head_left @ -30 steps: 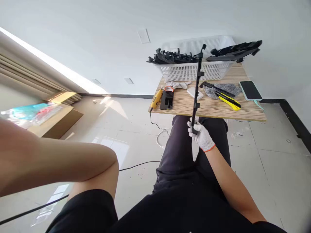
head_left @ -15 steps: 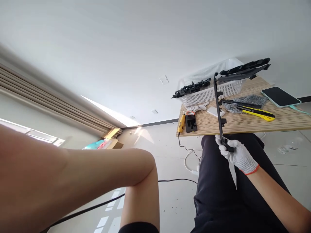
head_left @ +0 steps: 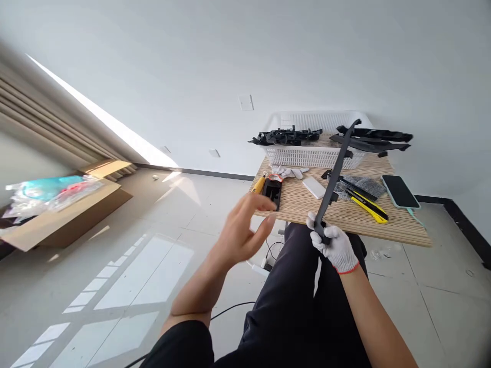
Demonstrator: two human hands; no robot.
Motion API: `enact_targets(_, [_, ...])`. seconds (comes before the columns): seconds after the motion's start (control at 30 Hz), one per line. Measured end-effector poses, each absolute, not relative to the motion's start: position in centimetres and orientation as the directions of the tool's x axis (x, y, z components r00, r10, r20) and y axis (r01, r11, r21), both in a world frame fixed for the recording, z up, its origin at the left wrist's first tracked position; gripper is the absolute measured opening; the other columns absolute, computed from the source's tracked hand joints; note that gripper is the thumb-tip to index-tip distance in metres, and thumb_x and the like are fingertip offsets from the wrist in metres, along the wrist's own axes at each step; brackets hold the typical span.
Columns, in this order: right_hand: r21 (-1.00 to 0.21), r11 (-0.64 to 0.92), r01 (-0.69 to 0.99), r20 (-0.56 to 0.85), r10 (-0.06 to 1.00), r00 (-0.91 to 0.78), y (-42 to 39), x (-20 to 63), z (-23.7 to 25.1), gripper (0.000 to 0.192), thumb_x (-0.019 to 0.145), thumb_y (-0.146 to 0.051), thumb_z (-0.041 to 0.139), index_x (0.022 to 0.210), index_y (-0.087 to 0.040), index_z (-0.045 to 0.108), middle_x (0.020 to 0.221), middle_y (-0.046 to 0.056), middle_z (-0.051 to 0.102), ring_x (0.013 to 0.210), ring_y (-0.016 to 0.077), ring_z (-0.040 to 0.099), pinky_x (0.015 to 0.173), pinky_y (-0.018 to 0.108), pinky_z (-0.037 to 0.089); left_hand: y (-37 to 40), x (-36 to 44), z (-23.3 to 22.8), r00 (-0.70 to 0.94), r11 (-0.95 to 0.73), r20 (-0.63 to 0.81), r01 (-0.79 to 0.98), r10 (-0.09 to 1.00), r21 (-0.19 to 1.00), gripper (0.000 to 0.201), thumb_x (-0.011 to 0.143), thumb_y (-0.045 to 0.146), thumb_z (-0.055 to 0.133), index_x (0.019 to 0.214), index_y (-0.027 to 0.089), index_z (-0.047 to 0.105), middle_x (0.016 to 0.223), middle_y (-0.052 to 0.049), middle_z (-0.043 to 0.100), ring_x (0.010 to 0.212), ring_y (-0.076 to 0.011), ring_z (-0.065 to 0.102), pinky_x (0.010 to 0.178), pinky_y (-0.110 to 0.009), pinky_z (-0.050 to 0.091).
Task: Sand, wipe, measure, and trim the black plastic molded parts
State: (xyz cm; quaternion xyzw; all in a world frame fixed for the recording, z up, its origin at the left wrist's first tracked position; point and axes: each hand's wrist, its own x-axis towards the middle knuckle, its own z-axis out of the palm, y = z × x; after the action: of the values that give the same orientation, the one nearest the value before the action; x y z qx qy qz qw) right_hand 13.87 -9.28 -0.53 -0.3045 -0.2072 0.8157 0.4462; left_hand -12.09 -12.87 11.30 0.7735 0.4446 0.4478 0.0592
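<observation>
My right hand (head_left: 333,246), in a white knit glove with a red-orange cuff, is closed around the lower end of a long black plastic strip (head_left: 337,171) with small tabs along one side. The strip slants upward in front of the table and basket. My bare left hand (head_left: 243,230) is in the air before the table's left front edge, thumb and fingers curved apart with nothing between them. Close to its fingertips are a small black case (head_left: 272,193) and a yellow corded tool (head_left: 259,184), partly hidden behind the hand.
On the wooden table (head_left: 295,203) stands a white basket (head_left: 307,157) with black strips (head_left: 287,136) across it. A white glove (head_left: 290,171), a white block (head_left: 313,187), a yellow utility knife (head_left: 370,208), a grey cloth (head_left: 370,187) and a phone (head_left: 400,191) lie around. A cardboard box (head_left: 72,214) sits left.
My left hand has come down from beside the head, where only its arm showed, toward the table. The view has turned. The right hand still holds the strip, now tilted more to the right.
</observation>
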Motion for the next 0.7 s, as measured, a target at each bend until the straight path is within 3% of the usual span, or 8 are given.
enact_targets(0.07, [-0.675,-0.490,-0.552,-0.309,0.867,-0.392,-9.4,13.9,-0.9,0.059,0.064,-0.018,0.056,0.123,-0.025,0.062,0.111,0.006,0.068,0.059,0.0090,0.050,0.047,0.022,0.034,-9.7,-12.1,7.8,0.188,-0.428,0.468,0.764,0.863,0.482,0.033,0.100,0.036,0.050,0.129,0.022,0.053,0.126,-0.012,0.063,0.114,-0.0227,0.063,0.091,-0.041,0.058])
enact_targets(0.13, [-0.729,-0.485,-0.483,-0.322,0.866,-0.383,-9.7,13.8,-1.0,0.065,0.065,-0.018,0.057,0.130,-0.027,0.059,0.119,0.007,0.066,0.060,0.0101,0.052,0.046,0.023,0.033,-7.3,-12.4,4.3,0.139,-0.300,0.375,0.858,0.917,0.417,0.041,0.098,0.039,0.053,0.135,0.022,0.050,0.140,-0.015,0.054,0.135,-0.0304,0.050,0.107,-0.052,0.049])
enact_targets(0.2, [-0.747,-0.516,-0.420,-0.359,0.844,-0.398,-9.9,13.6,-0.8,0.069,0.066,-0.018,0.058,0.134,-0.028,0.055,0.125,0.009,0.064,0.059,0.0108,0.053,0.046,0.024,0.032,-5.8,-12.6,1.8,0.103,-0.226,0.309,0.890,0.945,0.396,0.050,0.096,0.043,0.056,0.141,0.023,0.046,0.149,-0.016,0.046,0.144,-0.0327,0.041,0.113,-0.056,0.043])
enact_targets(0.43, [-0.727,-0.614,-0.307,-0.457,0.767,-0.451,-9.5,13.9,-0.9,0.079,0.064,-0.020,0.059,0.141,-0.034,0.047,0.129,0.009,0.060,0.059,0.0112,0.054,0.045,0.025,0.032,-2.1,-11.1,0.9,0.156,-0.216,0.227,0.940,0.961,0.266,0.073,0.092,0.051,0.058,0.154,0.019,0.035,0.161,-0.019,0.032,0.152,-0.0371,0.025,0.120,-0.056,0.033])
enact_targets(0.6, [-0.708,-0.658,-0.258,-0.470,0.711,-0.523,-9.2,14.1,-1.8,0.080,0.067,-0.016,0.057,0.143,-0.036,0.043,0.126,0.007,0.060,0.057,0.0103,0.054,0.046,0.026,0.038,-1.4,-10.7,0.6,0.207,-0.254,0.206,0.938,0.956,0.235,0.066,0.091,0.045,0.059,0.152,0.026,0.041,0.162,-0.015,0.031,0.153,-0.0412,0.020,0.118,-0.058,0.035])
enact_targets(0.7, [-0.707,-0.676,-0.208,-0.487,0.679,-0.549,-9.2,14.0,-1.7,0.083,0.067,-0.015,0.058,0.145,-0.038,0.039,0.133,0.008,0.056,0.059,0.0108,0.056,0.047,0.027,0.040,-0.8,-10.4,0.5,0.105,-0.150,0.167,0.947,0.980,0.283,0.059,0.092,0.044,0.056,0.148,0.025,0.046,0.159,-0.016,0.035,0.149,-0.0425,0.028,0.114,-0.060,0.038])
